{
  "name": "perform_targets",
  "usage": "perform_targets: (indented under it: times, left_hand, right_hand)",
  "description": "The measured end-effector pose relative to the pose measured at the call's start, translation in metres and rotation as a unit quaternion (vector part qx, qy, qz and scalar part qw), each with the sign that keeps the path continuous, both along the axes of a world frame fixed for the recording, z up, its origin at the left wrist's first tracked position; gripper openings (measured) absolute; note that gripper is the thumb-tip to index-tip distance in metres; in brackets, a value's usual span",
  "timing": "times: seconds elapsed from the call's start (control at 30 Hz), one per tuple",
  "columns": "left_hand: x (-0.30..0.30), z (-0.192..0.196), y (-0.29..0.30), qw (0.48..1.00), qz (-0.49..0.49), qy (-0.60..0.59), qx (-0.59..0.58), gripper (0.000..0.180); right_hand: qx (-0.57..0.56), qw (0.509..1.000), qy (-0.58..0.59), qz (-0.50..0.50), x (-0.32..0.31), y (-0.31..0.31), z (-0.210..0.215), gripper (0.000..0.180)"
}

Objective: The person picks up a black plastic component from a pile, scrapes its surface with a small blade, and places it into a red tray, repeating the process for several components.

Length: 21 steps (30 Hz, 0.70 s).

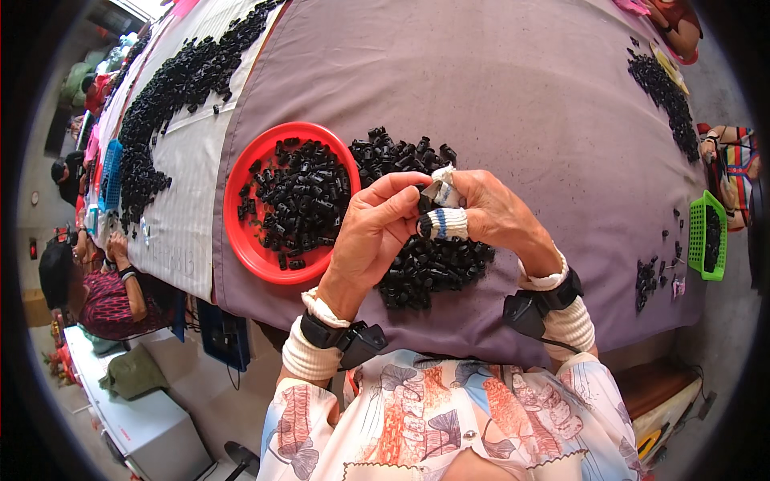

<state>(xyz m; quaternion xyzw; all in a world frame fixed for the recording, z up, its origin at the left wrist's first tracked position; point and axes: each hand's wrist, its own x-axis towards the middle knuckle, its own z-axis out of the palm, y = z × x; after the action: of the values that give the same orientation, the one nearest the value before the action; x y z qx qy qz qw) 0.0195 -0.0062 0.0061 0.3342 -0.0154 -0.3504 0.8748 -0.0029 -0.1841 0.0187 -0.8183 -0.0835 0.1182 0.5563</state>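
Both my hands meet above a pile of small black plastic parts point(437, 272) on the cloth-covered table. My left hand point(373, 224) is closed, its thumb and forefinger pinched at a small black plastic part point(424, 198). My right hand point(501, 210) reaches in from the other side, with white knit covers point(446, 224) with blue stripes on its fingers. These covered fingers close on the same part, which they mostly hide. Beside my left hand stands a round red tray point(241, 255) with many similar black parts in it.
A long heap of black parts point(156, 104) lies on the white cloth to the left, where a person point(108, 293) sits. At the right are more black parts point(664, 92), a green basket point(704, 272) and other people. The purple-grey tablecloth point(521, 80) covers the table.
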Motion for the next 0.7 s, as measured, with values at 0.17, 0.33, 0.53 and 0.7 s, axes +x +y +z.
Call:
perform_targets:
  times: [0.17,0.33,0.53,0.7]
  left_hand:
    - [-0.001,0.0006,-0.0009,1.0,0.012,-0.002,0.009,0.02]
    - [0.0004,-0.0006,0.0005,1.0,0.006,-0.012,0.016,0.019]
    - [0.0019,-0.0013,0.0014,0.999,0.023,0.011,-0.023,0.021]
    - [0.0022,-0.0063,0.0036,0.997,0.005,0.034,-0.063,0.022]
  right_hand:
    - [0.014,1.0,-0.006,0.005,-0.0011,0.0016,0.003,0.032]
    - [-0.01,1.0,-0.027,0.009,0.0,0.0042,0.0035,0.031]
    - [0.03,0.999,0.013,0.001,0.0044,0.0065,0.0037,0.033]
    - [0.036,0.998,0.04,-0.021,0.0065,0.0053,-0.0014,0.037]
